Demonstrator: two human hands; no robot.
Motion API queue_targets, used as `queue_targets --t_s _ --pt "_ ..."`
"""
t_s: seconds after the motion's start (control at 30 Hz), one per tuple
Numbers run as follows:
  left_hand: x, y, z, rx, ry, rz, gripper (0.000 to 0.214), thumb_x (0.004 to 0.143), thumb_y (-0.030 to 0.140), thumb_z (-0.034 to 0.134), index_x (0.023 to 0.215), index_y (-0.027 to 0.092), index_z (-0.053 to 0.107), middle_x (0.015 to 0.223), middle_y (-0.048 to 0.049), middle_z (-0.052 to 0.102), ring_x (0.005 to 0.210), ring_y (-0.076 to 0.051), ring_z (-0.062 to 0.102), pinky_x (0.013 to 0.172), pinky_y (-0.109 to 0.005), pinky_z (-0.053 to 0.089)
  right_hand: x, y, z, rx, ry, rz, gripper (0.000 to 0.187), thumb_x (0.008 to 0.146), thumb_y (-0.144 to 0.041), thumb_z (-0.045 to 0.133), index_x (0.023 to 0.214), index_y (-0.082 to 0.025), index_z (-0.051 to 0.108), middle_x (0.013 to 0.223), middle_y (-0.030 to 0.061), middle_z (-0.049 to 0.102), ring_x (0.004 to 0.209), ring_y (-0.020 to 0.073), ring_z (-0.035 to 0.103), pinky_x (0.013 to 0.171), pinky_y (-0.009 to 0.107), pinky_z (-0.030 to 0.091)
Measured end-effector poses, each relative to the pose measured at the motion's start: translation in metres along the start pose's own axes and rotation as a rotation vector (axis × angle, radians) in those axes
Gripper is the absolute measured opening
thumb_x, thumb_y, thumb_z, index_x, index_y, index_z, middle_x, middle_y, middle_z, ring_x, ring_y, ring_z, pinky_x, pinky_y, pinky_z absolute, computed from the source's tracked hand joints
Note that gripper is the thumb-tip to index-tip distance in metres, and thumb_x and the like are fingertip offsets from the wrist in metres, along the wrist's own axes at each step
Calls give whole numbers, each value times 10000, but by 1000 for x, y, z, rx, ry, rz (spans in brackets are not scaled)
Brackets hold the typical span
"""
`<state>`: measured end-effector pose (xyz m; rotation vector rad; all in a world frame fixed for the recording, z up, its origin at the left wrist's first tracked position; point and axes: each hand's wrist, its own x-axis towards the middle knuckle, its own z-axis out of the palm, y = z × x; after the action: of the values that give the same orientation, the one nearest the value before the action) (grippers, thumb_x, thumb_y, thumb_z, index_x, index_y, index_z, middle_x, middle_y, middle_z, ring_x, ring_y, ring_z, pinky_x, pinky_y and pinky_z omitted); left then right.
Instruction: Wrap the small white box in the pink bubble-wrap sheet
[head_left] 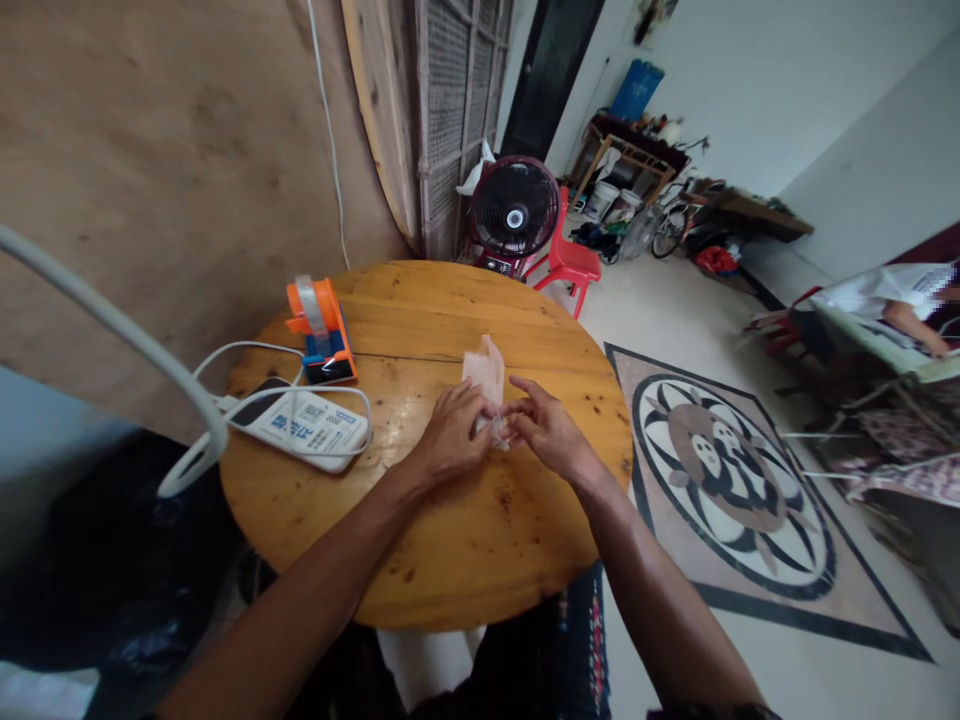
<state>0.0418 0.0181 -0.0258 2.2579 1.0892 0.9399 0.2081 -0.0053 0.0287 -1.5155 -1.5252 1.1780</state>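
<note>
A small pale pink plastic bag lies on the round wooden table, near its middle. My left hand is closed on the bag's near end, fingers curled over it. My right hand meets it from the right, pinching the same crumpled clear end between thumb and fingers, with the other fingers stretched out. The bag's far end points away from me and lies flat.
An orange and blue tape dispenser stands at the table's left. Nearer lies a white power strip with white cables. Beyond the table are a fan and a red chair. Another person sits far right.
</note>
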Motion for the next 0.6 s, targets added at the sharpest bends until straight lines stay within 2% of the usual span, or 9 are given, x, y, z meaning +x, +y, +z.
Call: queue_targets --t_s 0.13,0.23,0.3,0.37,0.47,0.6 --pt "-1 -2 0 -18 -4 -4 168 779 256 533 928 203 588 1217 -95 597 1327 -294 399 1118 -485 295 -5 3 4 -266 23 -118 630 775 -114 553 1380 -170 387 1036 71 664 669 107 635 654 264 535" --pt "-2 -2 -2 -9 52 2 243 730 258 582 964 194 573 1273 -108 566 1354 -317 350 1110 -494 286 -8 0 11 -433 47 -181 634 768 -96 550 1378 -176 399 1029 71 673 693 121 629 704 278 521" --pt "-1 -1 -3 -9 107 13 283 686 212 583 967 191 560 1236 -105 580 1286 -312 411 1071 -479 327 -10 -4 16 -531 60 -211 634 774 -87 529 1386 -181 392 1031 75 677 723 140 633 735 287 512" --pt "-1 1 -6 -11 181 -8 278 663 171 563 940 191 552 1105 -88 617 1124 -285 506 985 -447 394 -11 -7 21 -641 60 -217 635 788 -87 506 1403 -170 367 1070 96 676 781 169 646 769 304 505" --pt "-1 6 -9 -24 255 -43 200 684 137 531 872 199 557 900 -53 614 916 -241 538 862 -399 439 -13 -10 27 -789 52 -198 625 823 -104 471 1429 -136 318 1135 138 666 878 221 658 789 336 501" --pt "-1 12 -8 -89 217 42 173 764 119 510 895 199 591 942 -56 613 935 -215 540 863 -358 452 -14 -12 31 -922 74 -144 622 861 -122 428 1460 -93 262 1089 190 684 896 262 676 766 351 506"
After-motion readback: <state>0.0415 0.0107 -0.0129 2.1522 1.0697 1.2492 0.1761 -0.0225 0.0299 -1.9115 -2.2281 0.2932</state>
